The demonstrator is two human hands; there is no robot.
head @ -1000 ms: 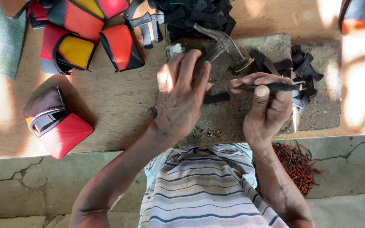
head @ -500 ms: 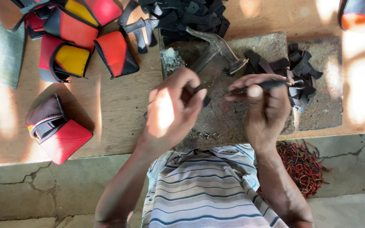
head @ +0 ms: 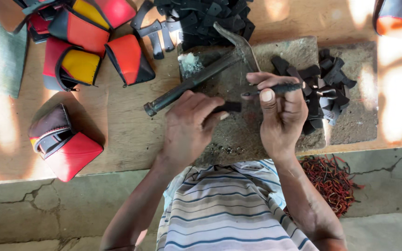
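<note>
Between hands: small flat black leather strip, long axis crosswise, toward right hand.
Left hand: pinching strip's near end.
Right hand: closed on thin dark metal punch, just beside strip's far end.

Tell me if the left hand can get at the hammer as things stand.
Probably yes: the hammer lies bare on the slab just beyond the left hand, nothing between them. But that hand pinches a small black piece, so it isn't free.

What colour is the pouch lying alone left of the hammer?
Red, with a dark brown flap: the pouch, clearest in the head view.
</note>
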